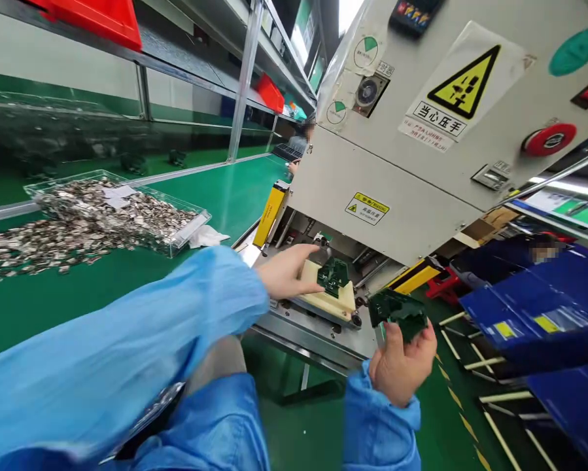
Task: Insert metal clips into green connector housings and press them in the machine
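In my right hand (404,363) is a dark green moulded plastic part (396,313), pinched along its lower edge between thumb and fingers, to the right of the press. My left hand (291,271) reaches into the press opening with thumb and fingers apart. Its fingertips are at the left side of a second dark green plastic part (333,276), which sits in a cream-coloured fixture (326,302). Whether they touch that part I cannot make out. The fixture is on the metal bed of the press (367,176), under its upper housing.
Yellow guard bars (273,212) flank the press opening. On the green bench to the left, small metal pieces (53,245) lie heaped beside and inside a clear tray (176,239). A red emergency button (549,140) is at upper right. Blue panels (543,314) stand at right; people are farther back.
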Demonstrator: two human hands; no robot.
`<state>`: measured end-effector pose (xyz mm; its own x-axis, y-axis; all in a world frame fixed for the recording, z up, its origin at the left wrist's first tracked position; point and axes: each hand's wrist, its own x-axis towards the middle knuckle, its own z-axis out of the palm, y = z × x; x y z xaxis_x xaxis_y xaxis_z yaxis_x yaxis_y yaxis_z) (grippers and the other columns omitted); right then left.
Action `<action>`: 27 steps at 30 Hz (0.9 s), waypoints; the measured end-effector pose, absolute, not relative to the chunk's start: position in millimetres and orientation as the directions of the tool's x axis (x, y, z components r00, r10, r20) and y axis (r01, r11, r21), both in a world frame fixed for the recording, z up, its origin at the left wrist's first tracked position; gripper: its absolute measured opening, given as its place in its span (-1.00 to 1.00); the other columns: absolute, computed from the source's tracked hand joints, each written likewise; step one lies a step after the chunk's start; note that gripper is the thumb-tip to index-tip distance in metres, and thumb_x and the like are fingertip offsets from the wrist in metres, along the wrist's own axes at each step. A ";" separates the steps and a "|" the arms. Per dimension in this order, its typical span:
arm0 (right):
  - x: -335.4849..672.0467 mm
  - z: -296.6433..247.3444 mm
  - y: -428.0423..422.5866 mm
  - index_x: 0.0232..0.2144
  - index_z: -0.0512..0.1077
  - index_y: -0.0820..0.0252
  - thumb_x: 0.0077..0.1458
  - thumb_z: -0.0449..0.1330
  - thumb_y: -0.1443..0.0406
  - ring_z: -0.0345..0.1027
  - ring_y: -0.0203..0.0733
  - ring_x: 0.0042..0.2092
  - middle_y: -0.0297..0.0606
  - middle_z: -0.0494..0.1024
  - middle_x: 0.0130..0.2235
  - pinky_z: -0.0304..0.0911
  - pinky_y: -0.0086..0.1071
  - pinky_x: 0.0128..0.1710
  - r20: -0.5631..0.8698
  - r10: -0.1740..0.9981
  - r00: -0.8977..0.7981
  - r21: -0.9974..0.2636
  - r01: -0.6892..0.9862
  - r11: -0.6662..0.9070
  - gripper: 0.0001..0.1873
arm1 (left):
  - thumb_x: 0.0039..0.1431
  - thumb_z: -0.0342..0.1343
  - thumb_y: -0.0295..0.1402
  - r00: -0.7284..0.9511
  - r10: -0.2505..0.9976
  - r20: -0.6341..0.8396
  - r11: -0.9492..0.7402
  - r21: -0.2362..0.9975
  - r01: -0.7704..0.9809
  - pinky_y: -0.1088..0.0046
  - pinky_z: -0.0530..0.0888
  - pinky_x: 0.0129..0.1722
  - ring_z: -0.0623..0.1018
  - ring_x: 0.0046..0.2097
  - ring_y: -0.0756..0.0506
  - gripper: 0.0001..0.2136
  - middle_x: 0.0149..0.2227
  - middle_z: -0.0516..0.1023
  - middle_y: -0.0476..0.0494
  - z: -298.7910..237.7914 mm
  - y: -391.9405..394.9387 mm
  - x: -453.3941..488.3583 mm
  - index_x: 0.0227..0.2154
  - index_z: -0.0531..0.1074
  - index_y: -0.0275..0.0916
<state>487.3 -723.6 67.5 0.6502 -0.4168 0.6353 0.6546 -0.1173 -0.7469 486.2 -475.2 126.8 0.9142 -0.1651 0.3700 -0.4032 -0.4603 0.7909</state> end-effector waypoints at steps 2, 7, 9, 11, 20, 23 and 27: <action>507.6 69.5 -741.6 0.07 0.23 0.17 -0.06 0.35 0.21 0.27 0.05 0.12 -0.05 0.40 0.06 0.12 0.08 0.14 0.621 -0.390 0.681 -0.775 0.608 -0.173 -0.35 | -0.19 0.35 -0.22 0.923 -0.162 0.350 -0.457 0.802 -0.384 0.12 0.28 0.17 0.36 0.17 -0.36 -0.25 0.12 0.39 -0.41 128.3 -502.6 519.0 0.11 0.27 -0.34; 546.2 79.4 -739.4 0.05 0.23 0.22 -0.09 0.36 0.19 0.36 0.01 0.04 0.00 0.45 0.00 0.21 -0.02 0.09 0.615 -0.151 0.774 -0.787 0.591 -0.177 -0.32 | -0.21 0.36 -0.21 0.944 -0.079 0.319 -0.410 0.853 -0.323 0.16 0.46 -0.06 0.53 -0.09 -0.29 -0.21 -0.10 0.50 -0.41 131.3 -512.4 533.0 0.11 0.25 -0.46; 559.3 86.2 -728.8 0.07 0.22 0.22 -0.10 0.37 0.18 0.38 -0.02 0.01 -0.02 0.46 -0.01 0.25 -0.08 0.05 0.636 -0.023 0.771 -0.755 0.616 -0.224 -0.29 | -0.15 0.32 -0.21 0.948 -0.060 0.314 -0.346 0.884 -0.315 0.23 0.49 -0.08 0.53 -0.11 -0.21 -0.26 -0.10 0.50 -0.34 133.3 -490.3 512.4 0.11 0.25 -0.42; 571.2 93.6 -718.7 0.06 0.26 0.21 -0.11 0.37 0.17 0.40 -0.03 -0.03 -0.06 0.49 -0.05 0.28 -0.12 0.01 0.632 0.154 0.760 -0.701 0.645 -0.305 -0.30 | -0.13 0.31 -0.23 0.963 -0.071 0.259 -0.274 0.923 -0.268 0.27 0.51 -0.09 0.55 -0.13 -0.17 -0.35 -0.13 0.52 -0.25 131.7 -459.2 482.5 0.06 0.32 -0.35; 568.5 99.3 -714.5 0.11 0.27 0.15 0.00 0.25 0.01 0.33 0.06 0.08 -0.08 0.48 0.02 0.19 -0.04 0.08 0.482 0.464 0.743 -0.555 0.669 -0.495 -0.32 | -0.35 0.41 -0.34 0.989 0.038 -0.144 -0.205 0.967 0.149 0.11 0.40 0.09 0.46 0.10 -0.33 -0.49 0.01 0.53 -0.22 61.4 -381.1 397.8 -0.18 0.54 -0.17; 539.9 71.0 -752.1 0.14 0.26 0.22 0.07 0.12 -0.05 0.17 0.13 0.19 0.01 0.35 0.15 0.05 0.07 0.17 0.639 0.221 0.737 -0.415 0.572 -0.707 -0.31 | -0.34 0.40 -0.31 0.989 -0.003 -0.146 -0.249 0.958 0.141 0.09 0.31 0.15 0.38 0.18 -0.33 -0.44 0.11 0.45 -0.22 41.9 -383.2 411.7 -0.12 0.52 -0.15; 495.9 14.2 -818.4 -0.08 0.41 0.25 0.01 0.09 -0.15 0.48 0.20 -0.18 0.03 0.58 -0.22 0.37 0.06 -0.18 0.447 -0.217 0.868 -0.682 0.173 -0.711 -0.34 | -0.27 0.35 -0.27 0.987 -0.145 -0.068 -0.306 0.952 0.020 0.14 0.33 0.13 0.43 0.13 -0.29 -0.49 0.01 0.54 -0.17 32.8 -377.5 428.6 -0.12 0.52 -0.13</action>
